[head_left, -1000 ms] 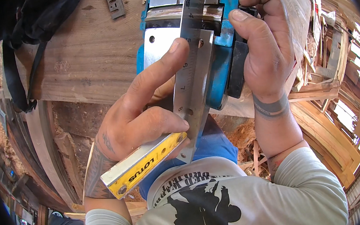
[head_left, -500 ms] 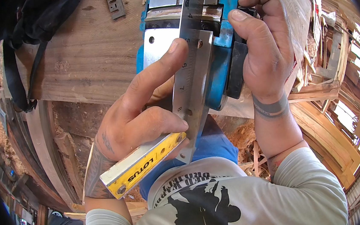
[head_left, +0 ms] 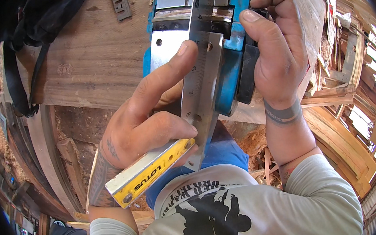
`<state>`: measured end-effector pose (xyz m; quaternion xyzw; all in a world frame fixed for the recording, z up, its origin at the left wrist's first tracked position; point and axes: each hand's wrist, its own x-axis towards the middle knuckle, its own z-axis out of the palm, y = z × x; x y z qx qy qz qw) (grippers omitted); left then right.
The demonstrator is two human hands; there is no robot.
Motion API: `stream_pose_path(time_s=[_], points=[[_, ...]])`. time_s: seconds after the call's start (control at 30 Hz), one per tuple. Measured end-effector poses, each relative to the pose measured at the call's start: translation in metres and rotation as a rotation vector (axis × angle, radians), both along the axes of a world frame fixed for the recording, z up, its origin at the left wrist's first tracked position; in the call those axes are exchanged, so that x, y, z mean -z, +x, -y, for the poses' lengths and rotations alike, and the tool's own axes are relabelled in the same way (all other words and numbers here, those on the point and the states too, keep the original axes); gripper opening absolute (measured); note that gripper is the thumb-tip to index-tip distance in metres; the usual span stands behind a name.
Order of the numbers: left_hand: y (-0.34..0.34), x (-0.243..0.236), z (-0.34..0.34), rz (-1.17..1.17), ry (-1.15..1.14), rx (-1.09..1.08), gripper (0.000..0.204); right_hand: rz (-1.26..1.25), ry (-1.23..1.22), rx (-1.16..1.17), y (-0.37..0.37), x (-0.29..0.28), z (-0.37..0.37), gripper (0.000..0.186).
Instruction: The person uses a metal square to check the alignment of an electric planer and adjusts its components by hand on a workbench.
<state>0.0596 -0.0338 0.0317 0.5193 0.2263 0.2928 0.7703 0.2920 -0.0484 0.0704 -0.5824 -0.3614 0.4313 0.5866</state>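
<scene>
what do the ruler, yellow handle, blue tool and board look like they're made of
Ruler: likely bare steel, from its smooth grey sheen.
Yellow handle: probably painted metal, given its pale, worn-looking side, though plastic is possible.
Blue tool: glossy blue, painted metal or plastic, hard to tell; its plate shines like polished metal.
Board: wood, seemingly unvarnished, from its brown grain and dull surface.

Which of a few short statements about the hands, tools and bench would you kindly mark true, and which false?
1. The left hand holds the square. True.
2. The right hand touches the planer. True.
3. The square's handle is red. False: it is yellow and whitish.
4. The slotted plate lies on the bench. True.
5. The black fabric lies right of the planer. False: it lies left.
</scene>
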Motion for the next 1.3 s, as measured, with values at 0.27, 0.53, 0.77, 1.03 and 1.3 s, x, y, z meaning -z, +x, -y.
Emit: stream_pose_path(time_s=[0.27,0.53,0.77,1.03,1.3], points=[[0.0,0.011,-0.003,0.088,0.214,-0.02,0.032,-0.019,0.058,-0.017,-0.001,0.001,0.001,0.021],[-0.004,0.004,-0.003,0.014,0.152,0.03,0.032,-0.01,0.026,-0.014,-0.002,-0.001,0.0,0.022],[-0.003,0.01,-0.007,0.074,0.207,0.038,0.033,0.294,0.039,-0.012,0.014,0.012,0.002,0.024],[-0.008,0.01,-0.008,0.048,0.189,0.075,0.033,0.175,0.044,0.005,0.01,0.012,0.001,0.022],[-0.011,0.003,-0.002,-0.017,0.1,0.084,0.01,0.183,-0.012,0.034,0.006,0.004,0.001,0.023]])
